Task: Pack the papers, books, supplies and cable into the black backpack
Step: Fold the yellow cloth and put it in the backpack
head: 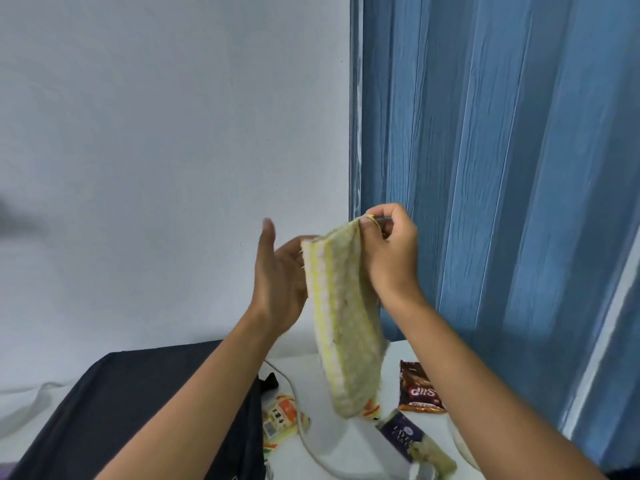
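Room: a pale wall [156, 133] on the left, a blue pleated curtain [502, 150] on the right. Below them a white counter [349, 441] carries the black backpack [138, 410] at lower left, lying flat, its opening not clearly visible from here. Held above the counter is a long yellow-green pouch [343, 323] — soft, fuzzy, striped — with its long axis hanging near vertical, lower end just above the counter items. The right hand [388, 251] pinches the pouch's top corner between thumb and fingers and appears to carry its weight; the left hand [277, 275] is flat and relaxed-fingered against the pouch's upper left edge, steadying rather than gripping. The backpack lies down and to the left of both hands, nearer the left arm, so the coming move is judged a lowering leftward. Smaller items on the counter: a white cable [301, 427], a brown snack packet [419, 389], a purple-and-cream packet [412, 441], an orange-and-yellow wrapper [280, 417].
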The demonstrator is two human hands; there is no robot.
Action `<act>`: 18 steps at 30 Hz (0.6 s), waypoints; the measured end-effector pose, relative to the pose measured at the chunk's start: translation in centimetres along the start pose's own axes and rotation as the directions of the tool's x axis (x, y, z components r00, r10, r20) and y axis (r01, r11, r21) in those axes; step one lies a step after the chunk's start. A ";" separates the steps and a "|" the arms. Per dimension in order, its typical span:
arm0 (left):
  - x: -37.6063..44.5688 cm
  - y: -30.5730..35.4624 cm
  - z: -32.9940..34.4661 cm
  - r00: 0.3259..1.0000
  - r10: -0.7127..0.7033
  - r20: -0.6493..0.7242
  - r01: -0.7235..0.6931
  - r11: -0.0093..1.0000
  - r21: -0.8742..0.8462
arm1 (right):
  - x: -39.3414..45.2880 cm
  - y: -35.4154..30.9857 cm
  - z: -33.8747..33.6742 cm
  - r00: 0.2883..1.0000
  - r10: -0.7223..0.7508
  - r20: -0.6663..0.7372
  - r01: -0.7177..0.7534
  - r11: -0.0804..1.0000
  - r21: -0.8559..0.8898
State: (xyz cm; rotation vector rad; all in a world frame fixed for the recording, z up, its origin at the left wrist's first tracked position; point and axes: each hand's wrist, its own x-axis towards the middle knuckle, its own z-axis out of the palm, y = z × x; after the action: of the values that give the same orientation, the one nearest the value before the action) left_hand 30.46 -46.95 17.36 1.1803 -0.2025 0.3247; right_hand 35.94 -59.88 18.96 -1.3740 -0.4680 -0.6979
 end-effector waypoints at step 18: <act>-3.5 -6.5 -3.2 0.935 -0.334 -0.123 0.316 0.938 -0.143 | -4.9 8.8 -5.8 0.331 0.633 0.700 -0.923 0.371 0.102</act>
State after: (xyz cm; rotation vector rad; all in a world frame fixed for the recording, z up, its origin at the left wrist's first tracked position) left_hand 29.41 -46.69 9.36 1.0440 0.1014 0.1026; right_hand 37.96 -64.32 8.43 -1.0729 -0.2853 0.7215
